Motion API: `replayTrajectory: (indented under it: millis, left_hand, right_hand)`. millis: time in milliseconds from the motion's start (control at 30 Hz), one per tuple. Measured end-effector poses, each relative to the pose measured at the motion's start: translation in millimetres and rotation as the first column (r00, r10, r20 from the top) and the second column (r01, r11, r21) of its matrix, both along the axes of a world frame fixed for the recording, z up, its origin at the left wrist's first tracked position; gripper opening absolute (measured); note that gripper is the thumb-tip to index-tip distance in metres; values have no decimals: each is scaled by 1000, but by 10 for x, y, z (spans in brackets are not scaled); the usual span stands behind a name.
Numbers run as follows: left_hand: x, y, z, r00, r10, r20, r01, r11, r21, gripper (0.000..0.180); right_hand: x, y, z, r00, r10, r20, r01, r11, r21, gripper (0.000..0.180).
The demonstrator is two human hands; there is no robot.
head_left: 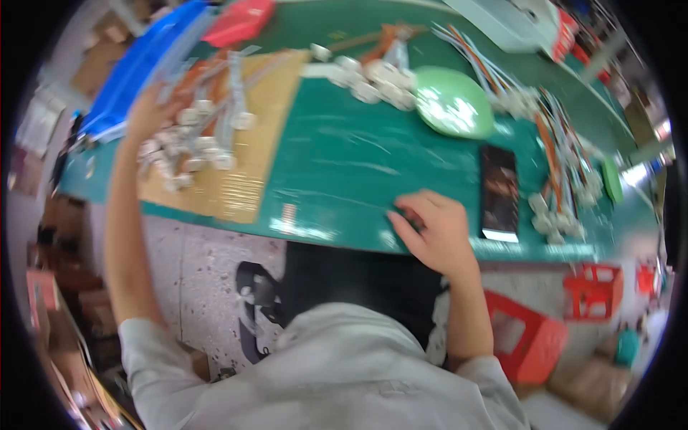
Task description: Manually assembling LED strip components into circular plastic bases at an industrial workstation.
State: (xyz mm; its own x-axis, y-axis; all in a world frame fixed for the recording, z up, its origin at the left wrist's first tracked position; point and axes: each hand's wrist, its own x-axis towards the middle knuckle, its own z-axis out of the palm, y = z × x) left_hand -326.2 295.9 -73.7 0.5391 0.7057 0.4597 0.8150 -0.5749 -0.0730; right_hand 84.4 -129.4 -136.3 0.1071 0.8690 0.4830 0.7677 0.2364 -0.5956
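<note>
My left hand (152, 112) reaches to the far left, over a heap of wire bundles (233, 89) with orange and grey leads and white round ends. The heap lies on a brown cardboard sheet (247, 190). Blur smears the left fingers, so whether they grip any wires cannot be made out. Close to the front edge of the green table (337, 165), my right hand (438, 228) rests with loosely curled fingers. Its thumb stands apart from them, and nothing shows in the grasp. A dark phone (499, 192) lies to the right of this hand.
More wire bundles lie at the back (383, 79) and on the right (562, 193). Between them sits a light green plate (453, 104). A blue tray (140, 68) and a red container (240, 20) stand far left. A red stool (527, 337) is below the table's right side.
</note>
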Motion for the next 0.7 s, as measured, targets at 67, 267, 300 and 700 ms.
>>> replayTrajectory:
  millis: [67, 267, 300, 700]
  left_hand:
    - [86, 207, 50, 997, 83, 4, -80, 971, -223, 81]
    - [-893, 1427, -301, 980, 127, -155, -169, 939, -300, 90]
    - [-1053, 1524, -281, 995, 83, -61, -101, 908, -407, 91]
    - [-962, 1622, -378, 963, 211, -169, -269, 815, -513, 84]
  right_hand:
    - [48, 15, -50, 999, -42, -15, 41, 999, -30, 13]
    - [63, 42, -98, 999, -37, -24, 36, 999, -38, 12]
    - [71, 43, -112, 999, -20, -35, 19, 1000, -20, 12]
    - [119, 29, -118, 1000, -15, 13, 16, 999, -49, 15]
